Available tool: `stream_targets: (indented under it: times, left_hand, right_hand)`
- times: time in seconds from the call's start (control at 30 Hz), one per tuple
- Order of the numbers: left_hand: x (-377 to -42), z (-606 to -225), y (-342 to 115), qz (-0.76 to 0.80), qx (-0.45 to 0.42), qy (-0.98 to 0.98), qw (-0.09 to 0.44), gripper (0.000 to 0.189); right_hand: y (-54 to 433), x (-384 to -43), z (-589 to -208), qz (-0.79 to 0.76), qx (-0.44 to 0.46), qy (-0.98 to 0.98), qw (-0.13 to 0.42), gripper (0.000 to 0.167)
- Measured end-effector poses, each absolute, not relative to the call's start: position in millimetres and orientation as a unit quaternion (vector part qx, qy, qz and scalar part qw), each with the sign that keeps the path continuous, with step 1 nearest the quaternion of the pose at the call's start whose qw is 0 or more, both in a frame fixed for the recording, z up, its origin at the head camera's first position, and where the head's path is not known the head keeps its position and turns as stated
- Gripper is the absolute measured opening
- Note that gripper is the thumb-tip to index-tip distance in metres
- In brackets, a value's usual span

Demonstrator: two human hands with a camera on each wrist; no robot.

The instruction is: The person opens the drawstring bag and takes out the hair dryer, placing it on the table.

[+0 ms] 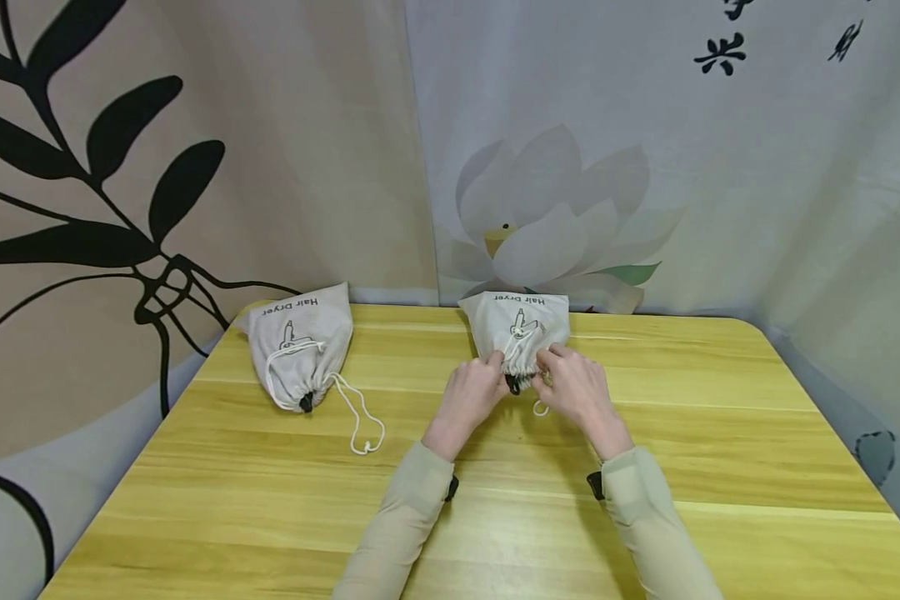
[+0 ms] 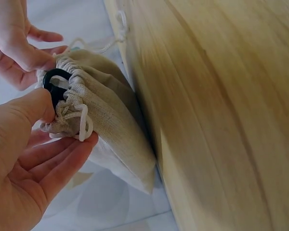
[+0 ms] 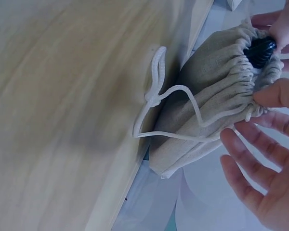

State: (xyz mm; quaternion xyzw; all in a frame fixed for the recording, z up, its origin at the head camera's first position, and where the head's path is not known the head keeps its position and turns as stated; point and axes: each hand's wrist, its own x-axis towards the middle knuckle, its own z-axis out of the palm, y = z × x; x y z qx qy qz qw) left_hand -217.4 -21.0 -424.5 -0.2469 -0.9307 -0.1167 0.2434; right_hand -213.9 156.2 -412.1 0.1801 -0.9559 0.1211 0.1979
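Lying at the far edge of the surface point(image 1: 525, 533): a drawstring bag point(image 1: 513, 325), pinched at one side of its gathered mouth by the left hand point(image 1: 474, 389), at the other by the right hand point(image 1: 576, 389). Probably soft, grippy cloth, sagging around a firmer, fairly light load. Black object point(image 3: 260, 52) in the mouth, seemingly stiff. Best held by the ruffles, clear of the loose white cord point(image 3: 156, 91).

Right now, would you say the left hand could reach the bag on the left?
Probably yes: only tabletop and loose cord lie between the left hand and the left bag, though the hand must first release the right bag.
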Motion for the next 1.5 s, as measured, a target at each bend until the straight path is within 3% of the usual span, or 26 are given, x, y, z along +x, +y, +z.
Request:
stream_targets:
  times: [1.5]
  left_hand:
    - [-218, -428, -24, -0.147, -0.25, -0.935, 0.204, 0.017]
  right_hand:
    - [173, -211, -418, 0.141, 0.151, -0.965, 0.16, 0.015]
